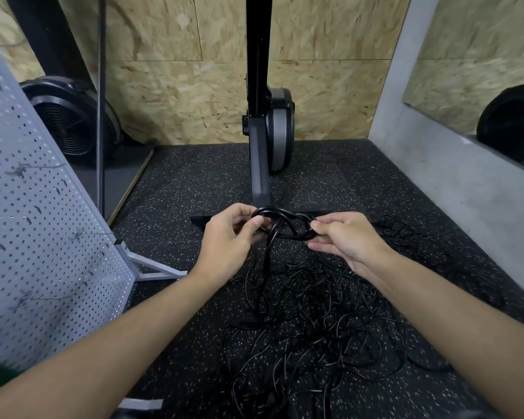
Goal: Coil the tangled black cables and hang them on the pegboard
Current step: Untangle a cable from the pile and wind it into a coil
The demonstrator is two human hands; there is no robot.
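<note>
At frame centre, your left hand [229, 237] and right hand [344, 237] hold a small coil [285, 223] of black cable between them, each pinching one side with thumb and fingers. Strands drop from the coil to the tangle [315, 322] on the floor below your wrists. The pegboard [37, 213] leans at left.

A single head-worn wide-angle camera looks forward and down, close over the left hand [227, 237] and right hand [345, 240] at mid-frame, with floor [179, 182] below them and wall [194, 101] beyond.
</note>
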